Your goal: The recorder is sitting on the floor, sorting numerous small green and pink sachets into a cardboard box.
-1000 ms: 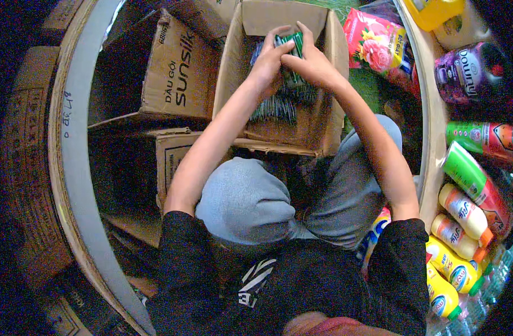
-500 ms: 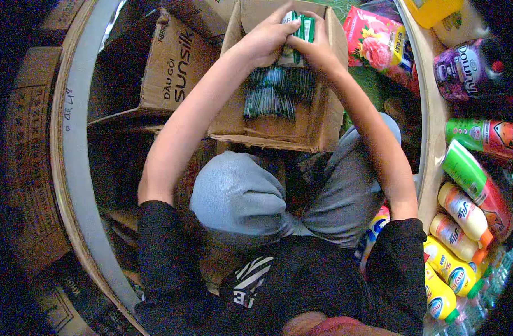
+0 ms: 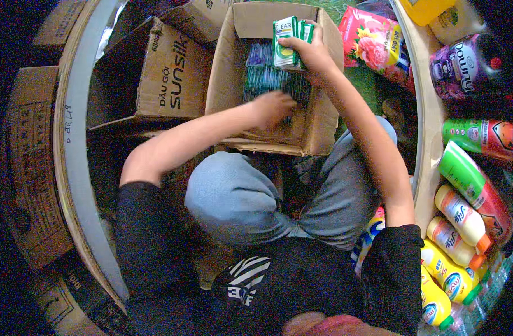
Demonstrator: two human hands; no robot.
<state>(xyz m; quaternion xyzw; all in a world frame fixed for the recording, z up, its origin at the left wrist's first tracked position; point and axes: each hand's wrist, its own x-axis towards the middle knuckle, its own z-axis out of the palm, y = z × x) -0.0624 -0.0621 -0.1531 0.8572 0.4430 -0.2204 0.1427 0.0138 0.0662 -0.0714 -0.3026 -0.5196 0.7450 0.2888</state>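
My right hand (image 3: pixel 317 55) is closed around a small stack of green-and-white sachets (image 3: pixel 285 42), held over the far part of an open cardboard box (image 3: pixel 225 92). The thumb lies across the front of the stack. Inside the box, rows of dark green sachets (image 3: pixel 260 78) stand packed on edge, with some purplish ones at the far left. My left hand (image 3: pixel 274 109) is low over the near end of these rows. Motion smears its fingers, so I cannot make out whether they hold anything.
To the left stands another open cardboard box (image 3: pixel 166 75). A pink floral bag (image 3: pixel 371 42) lies right of the middle box. Along the curved shelf edge (image 3: pixel 430 145) at right are a purple pouch (image 3: pixel 462 70), green-and-red containers (image 3: pixel 472 173), cream bottles (image 3: pixel 461 210) and yellow bottles (image 3: pixel 449 271).
My left hand has let go of the sachet stack and moved down toward me over the rows in the box. The right hand keeps the stack, its front now more visible.
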